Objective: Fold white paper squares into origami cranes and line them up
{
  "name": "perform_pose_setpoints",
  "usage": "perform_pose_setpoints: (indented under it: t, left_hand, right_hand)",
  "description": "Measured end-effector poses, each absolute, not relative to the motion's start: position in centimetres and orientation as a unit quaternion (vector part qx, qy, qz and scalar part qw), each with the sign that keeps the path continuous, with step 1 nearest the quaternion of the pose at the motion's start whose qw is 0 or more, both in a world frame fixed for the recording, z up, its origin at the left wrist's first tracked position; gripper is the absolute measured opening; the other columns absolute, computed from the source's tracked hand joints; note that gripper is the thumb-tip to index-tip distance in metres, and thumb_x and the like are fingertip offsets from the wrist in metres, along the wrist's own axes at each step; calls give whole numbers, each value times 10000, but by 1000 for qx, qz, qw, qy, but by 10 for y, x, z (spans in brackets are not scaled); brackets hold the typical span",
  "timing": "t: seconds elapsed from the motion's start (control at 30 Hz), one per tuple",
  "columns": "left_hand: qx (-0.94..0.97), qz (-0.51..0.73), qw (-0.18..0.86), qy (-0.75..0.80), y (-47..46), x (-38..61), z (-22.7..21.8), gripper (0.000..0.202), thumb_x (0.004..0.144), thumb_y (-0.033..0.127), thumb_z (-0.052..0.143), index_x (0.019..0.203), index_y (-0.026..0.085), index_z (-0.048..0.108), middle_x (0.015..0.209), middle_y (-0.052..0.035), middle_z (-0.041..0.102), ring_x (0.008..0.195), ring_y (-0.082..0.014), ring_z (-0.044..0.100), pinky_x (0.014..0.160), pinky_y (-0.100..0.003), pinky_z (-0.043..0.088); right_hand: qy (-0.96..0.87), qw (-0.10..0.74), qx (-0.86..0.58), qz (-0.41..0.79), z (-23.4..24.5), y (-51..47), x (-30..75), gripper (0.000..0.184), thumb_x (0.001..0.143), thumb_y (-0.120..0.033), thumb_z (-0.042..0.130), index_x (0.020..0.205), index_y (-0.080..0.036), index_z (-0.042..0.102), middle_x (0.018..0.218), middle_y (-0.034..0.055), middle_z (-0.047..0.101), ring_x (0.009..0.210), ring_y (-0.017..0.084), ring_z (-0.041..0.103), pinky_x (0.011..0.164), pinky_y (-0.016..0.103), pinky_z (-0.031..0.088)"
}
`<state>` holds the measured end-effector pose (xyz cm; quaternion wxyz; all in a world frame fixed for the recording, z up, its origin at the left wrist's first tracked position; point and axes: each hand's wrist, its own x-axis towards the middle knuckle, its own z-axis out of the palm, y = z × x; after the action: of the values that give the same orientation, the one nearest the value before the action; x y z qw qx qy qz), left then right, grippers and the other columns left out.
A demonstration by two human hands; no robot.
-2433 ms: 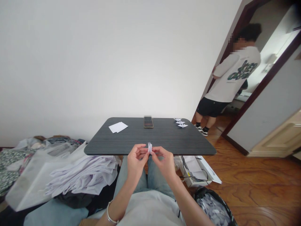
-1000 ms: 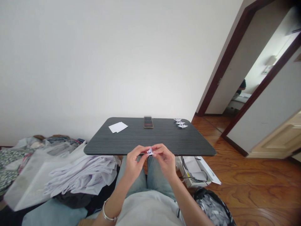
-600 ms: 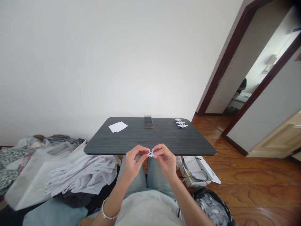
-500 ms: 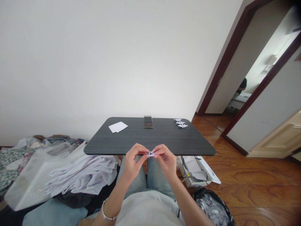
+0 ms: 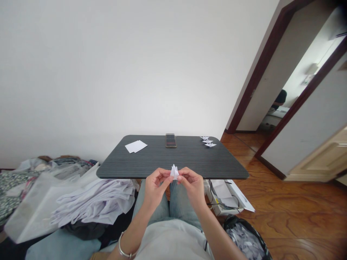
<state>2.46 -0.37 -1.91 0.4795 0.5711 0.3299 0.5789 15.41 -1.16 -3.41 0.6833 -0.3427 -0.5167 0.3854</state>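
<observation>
A small folded piece of white paper (image 5: 175, 172) with pointed tips stands up between my hands, above my knees and just in front of the table edge. My left hand (image 5: 156, 187) pinches its left side, and my right hand (image 5: 192, 186) pinches its right side. Both hands hover near the front edge of the dark grey wood-grain table (image 5: 187, 160). A metal bangle (image 5: 123, 246) circles my left wrist.
On the table lie white paper sheets (image 5: 136, 146), a phone (image 5: 170, 140) and several paper cranes (image 5: 208, 142). A cloth pile (image 5: 92, 202) is at left; a box with papers and cables (image 5: 223, 196) and a black bag (image 5: 245, 238) are at right. A person (image 5: 279, 101) sits beyond the doorway.
The paper has opened from a small flattened shape into a taller pointed form, and my hands have moved slightly apart. The person standing at the doorway earlier has moved out of it.
</observation>
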Motion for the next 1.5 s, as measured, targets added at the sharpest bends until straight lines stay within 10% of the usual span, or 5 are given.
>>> perform_pose_setpoints:
  t: [1.5]
  left_hand:
    - [533,446,669,262,6,24,-29,198,726,319,667,726,122,642,645,-9,553,570,-92,443,557,-218,353]
  right_hand:
    - [-655,538,-387,364,0,-18,178,136,757,-262,609,673,-157,627,584,-11,534,500,91,413,455,204,312]
